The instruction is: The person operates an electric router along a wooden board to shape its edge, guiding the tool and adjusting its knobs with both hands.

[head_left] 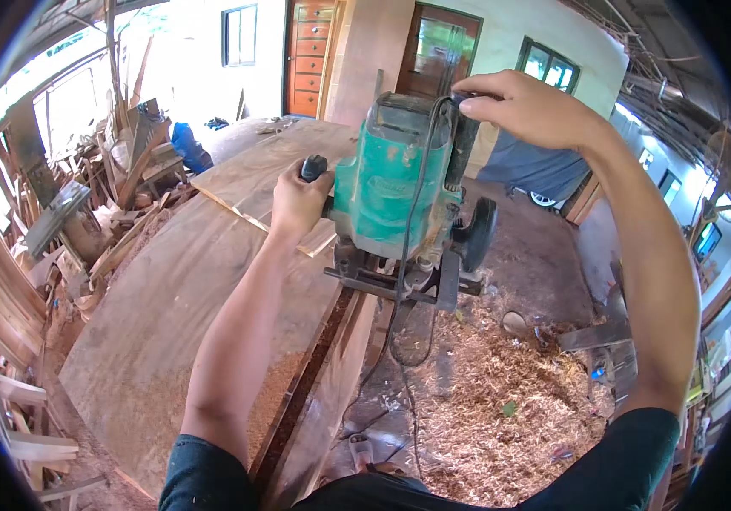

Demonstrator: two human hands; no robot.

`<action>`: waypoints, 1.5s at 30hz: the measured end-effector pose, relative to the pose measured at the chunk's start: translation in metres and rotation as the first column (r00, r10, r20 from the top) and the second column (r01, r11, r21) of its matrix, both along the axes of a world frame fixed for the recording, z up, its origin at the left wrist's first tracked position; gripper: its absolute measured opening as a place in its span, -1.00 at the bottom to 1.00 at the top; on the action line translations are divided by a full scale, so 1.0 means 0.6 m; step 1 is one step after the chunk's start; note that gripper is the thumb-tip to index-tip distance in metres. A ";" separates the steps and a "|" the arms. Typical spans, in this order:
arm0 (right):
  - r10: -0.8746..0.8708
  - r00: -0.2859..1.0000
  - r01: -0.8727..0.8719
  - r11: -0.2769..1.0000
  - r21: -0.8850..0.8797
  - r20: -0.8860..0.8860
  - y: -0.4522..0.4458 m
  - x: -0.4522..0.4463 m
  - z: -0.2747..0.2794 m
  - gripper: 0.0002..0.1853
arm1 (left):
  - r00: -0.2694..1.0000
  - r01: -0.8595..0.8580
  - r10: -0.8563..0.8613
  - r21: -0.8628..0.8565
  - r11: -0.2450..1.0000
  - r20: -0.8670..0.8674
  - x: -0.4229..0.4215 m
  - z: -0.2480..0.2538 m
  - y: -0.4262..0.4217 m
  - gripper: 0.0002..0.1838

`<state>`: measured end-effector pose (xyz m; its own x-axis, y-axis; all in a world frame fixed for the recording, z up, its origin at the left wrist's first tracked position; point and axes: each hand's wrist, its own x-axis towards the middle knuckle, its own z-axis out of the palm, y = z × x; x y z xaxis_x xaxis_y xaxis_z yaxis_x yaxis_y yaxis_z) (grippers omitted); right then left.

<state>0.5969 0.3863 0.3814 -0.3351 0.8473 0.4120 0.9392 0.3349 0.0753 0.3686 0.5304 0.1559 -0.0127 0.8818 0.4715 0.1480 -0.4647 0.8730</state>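
Observation:
A green plunge router [395, 183] stands upright on its black base over a long wooden piece [361, 328] with a dark groove along it. My left hand [297, 203] is closed around the black handle on the router's left side. With fingers and thumb, my right hand [518, 106] pinches the top of the black column [463, 140] at the machine's right rear. Below it, the right-side black knob [478, 234] is free of my hand. The power cord [416, 183] hangs down the router's front toward the floor. The bit is hidden.
A broad wooden board [161, 315] lies left of the grooved piece, with sawdust and a thin strip [233, 209] on it. Wood shavings [510, 400] cover the floor at right. Scrap wood [127, 162] is heaped at left. The cord loops near my foot [360, 450].

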 end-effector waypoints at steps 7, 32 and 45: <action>-0.103 0.993 0.092 0.980 0.178 0.056 0.002 -0.015 -0.021 -0.47 | 1.000 0.014 -0.014 0.003 1.000 -0.008 0.000 0.005 -0.003 -0.62; 0.058 0.997 -0.056 0.998 0.039 -0.050 0.009 0.025 -0.006 -0.33 | 1.000 0.013 -0.013 -0.036 0.999 -0.015 -0.002 0.009 -0.009 -0.60; -0.313 0.938 0.254 0.914 0.317 0.148 -0.003 -0.024 -0.034 -0.44 | 1.000 0.005 -0.005 0.001 1.000 -0.007 -0.002 -0.001 0.000 -0.59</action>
